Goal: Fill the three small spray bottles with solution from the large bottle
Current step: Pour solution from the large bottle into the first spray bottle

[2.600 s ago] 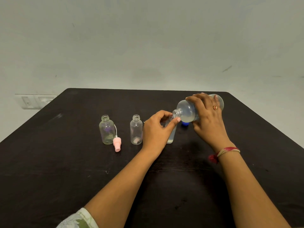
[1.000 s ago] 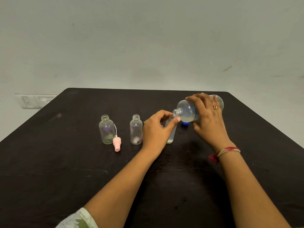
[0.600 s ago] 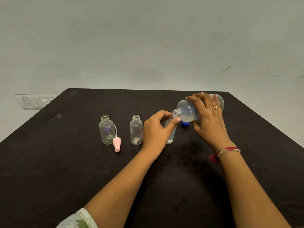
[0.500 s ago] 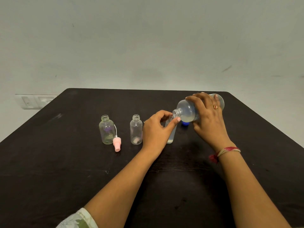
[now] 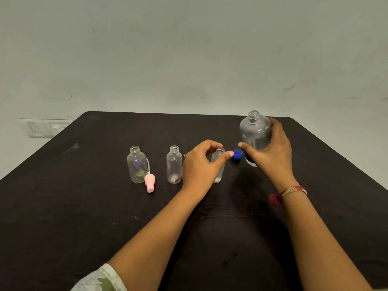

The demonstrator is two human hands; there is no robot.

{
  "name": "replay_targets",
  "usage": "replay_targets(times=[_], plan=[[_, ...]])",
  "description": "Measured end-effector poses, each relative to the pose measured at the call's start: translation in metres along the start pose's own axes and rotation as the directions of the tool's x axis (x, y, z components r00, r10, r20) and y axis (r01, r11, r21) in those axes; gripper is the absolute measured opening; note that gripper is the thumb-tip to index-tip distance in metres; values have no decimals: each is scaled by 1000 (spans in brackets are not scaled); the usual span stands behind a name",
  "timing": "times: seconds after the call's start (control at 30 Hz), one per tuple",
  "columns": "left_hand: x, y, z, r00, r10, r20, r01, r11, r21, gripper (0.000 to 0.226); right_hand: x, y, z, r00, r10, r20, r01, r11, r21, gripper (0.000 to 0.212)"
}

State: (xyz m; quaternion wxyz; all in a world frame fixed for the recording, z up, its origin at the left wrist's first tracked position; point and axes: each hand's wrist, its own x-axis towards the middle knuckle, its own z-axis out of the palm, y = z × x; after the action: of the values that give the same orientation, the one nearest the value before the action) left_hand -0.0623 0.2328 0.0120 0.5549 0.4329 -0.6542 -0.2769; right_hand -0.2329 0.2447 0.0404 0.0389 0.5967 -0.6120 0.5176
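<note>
On the dark table (image 5: 63, 206) my right hand (image 5: 270, 158) grips the large bottle (image 5: 255, 131) upright and uncapped. My left hand (image 5: 199, 166) holds the right-hand small bottle (image 5: 218, 175), which seems nearly full, though my hand hides most of it. I judge one fill done; next I must steady the middle bottle (image 5: 174, 164) and tip carefully into its narrow neck. It and the left bottle (image 5: 136, 164) look unfilled. A blue cap (image 5: 237, 154) and pink spray top (image 5: 149, 182) lie loose.

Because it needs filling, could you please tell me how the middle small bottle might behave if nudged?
The middle bottle looks nearly empty, so probably light. It stands tall and narrow, so a nudge may tip it.
</note>
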Motion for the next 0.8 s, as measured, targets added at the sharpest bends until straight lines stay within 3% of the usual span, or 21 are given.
replay_targets(times=[0.3, 0.67, 0.8], plan=[[-3, 3, -3, 999, 3, 51, -4, 1000, 22, 44, 3, 7, -3, 934, 294, -203, -261, 949, 175, 70], [-4, 2, -2, 994, -18, 108, 5, 993, 118, 60, 1, 21, 2, 906, 388, -167, -357, 915, 188, 76], [-3, 1, -2, 993, -24, 116, 9, 991, 133, 67, 3, 22, 3, 918, 387, -92, -366, 912, 186, 78]])
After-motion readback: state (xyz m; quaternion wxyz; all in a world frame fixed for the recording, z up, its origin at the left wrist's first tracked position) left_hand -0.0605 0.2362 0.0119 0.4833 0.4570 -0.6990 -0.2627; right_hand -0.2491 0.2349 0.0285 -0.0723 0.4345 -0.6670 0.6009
